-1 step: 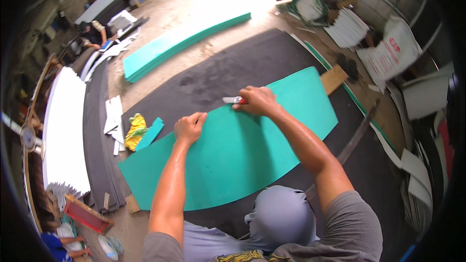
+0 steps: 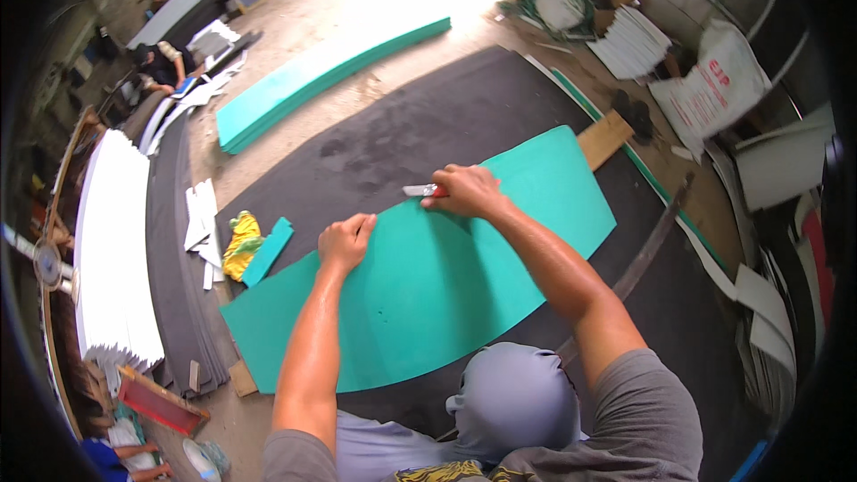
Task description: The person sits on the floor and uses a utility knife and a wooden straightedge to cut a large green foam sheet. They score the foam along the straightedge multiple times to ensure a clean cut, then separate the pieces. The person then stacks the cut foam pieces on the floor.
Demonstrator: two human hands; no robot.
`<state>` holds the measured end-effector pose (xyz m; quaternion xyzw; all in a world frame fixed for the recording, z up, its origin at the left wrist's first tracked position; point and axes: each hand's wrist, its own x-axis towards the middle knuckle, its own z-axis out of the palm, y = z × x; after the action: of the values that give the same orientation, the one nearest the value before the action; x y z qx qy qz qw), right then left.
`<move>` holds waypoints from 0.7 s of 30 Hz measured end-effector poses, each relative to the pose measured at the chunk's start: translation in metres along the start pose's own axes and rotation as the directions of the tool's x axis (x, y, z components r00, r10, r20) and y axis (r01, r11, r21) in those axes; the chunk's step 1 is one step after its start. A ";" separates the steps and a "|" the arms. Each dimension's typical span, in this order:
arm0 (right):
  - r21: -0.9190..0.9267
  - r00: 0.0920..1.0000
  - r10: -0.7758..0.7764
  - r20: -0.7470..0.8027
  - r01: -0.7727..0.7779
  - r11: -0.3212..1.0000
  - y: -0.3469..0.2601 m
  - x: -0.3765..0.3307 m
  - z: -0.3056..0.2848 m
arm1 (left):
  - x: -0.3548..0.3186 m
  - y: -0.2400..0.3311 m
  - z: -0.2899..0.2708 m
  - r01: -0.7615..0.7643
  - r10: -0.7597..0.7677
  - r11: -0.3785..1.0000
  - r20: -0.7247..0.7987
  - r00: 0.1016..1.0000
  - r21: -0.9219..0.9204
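A large green foam-like sheet (image 2: 420,303) with a curved near edge lies across a dark sheet in front of me. My left hand (image 2: 346,243) is closed over its far edge, left of the middle, with the fingers curled. Farther right along that edge, my right hand (image 2: 469,189) grips a utility knife (image 2: 418,190) by its red handle. The pale blade points left, close to the green sheet's edge; whether it touches is too small to tell. A small green offcut (image 2: 268,252) and a yellow cloth (image 2: 242,245) lie beyond the sheet's left end.
Under everything spreads the black sheet (image 2: 357,156). A stack of green strips (image 2: 330,85) lies beyond it. White sheets (image 2: 112,250) are piled at left. A wooden board (image 2: 605,141) sticks out at the right end. Another person (image 2: 165,67) sits far left, and a sack (image 2: 714,85) leans right.
The whole view has shifted slightly. Both hands keep nearly the same places on and along the green sheet's far edge, and the knife stays in my right hand.
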<state>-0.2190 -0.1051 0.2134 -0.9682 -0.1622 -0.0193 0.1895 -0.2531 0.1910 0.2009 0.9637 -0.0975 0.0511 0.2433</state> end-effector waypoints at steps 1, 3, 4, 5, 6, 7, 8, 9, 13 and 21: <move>0.022 1.000 0.015 0.020 -0.015 1.000 0.012 -0.008 0.020 | -0.005 -0.004 0.022 0.040 -0.043 0.998 0.063 0.997 0.037; 0.009 0.996 0.070 0.063 -0.070 0.997 0.039 -0.015 0.056 | -0.006 -0.006 0.059 0.073 -0.083 0.995 0.158 0.984 0.068; 0.007 0.991 0.109 0.072 -0.110 0.994 0.053 -0.020 0.080 | -0.008 -0.008 0.081 0.092 -0.108 0.992 0.205 0.973 0.086; 0.013 0.987 0.140 0.079 -0.142 0.990 0.059 -0.024 0.094 | -0.011 -0.015 0.098 0.113 -0.134 0.989 0.238 0.962 0.100; -0.006 0.976 0.177 0.130 -0.178 0.984 0.070 -0.031 0.104 | -0.015 -0.021 0.115 0.133 -0.160 0.984 0.270 0.949 0.115; 0.044 0.962 0.266 0.060 -0.269 0.962 0.079 -0.041 0.118 | -0.021 -0.031 0.131 0.160 -0.194 0.978 0.299 0.934 0.134; 0.096 0.935 0.355 -0.009 -0.352 0.931 0.088 -0.055 0.129 | -0.030 -0.042 0.147 0.176 -0.210 0.975 0.310 0.927 0.135; 0.152 0.894 0.442 -0.073 -0.428 0.891 0.099 -0.070 0.138 | -0.039 -0.053 0.161 0.193 -0.228 0.972 0.321 0.919 0.136; 0.138 0.573 0.818 -0.045 -0.808 0.573 0.166 -0.144 0.150 | -0.047 -0.055 0.188 0.236 -0.277 0.959 0.354 0.893 0.155; 0.371 -0.080 0.991 -0.107 -0.928 -0.035 0.253 -0.254 0.144 | -0.031 -0.039 0.220 0.248 -0.254 0.967 0.316 0.914 0.061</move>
<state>-0.3815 -0.3505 -0.0367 -0.7462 0.6133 -0.0326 0.2569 -0.2642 0.1238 -0.0145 0.9659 -0.0108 -0.1373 0.2190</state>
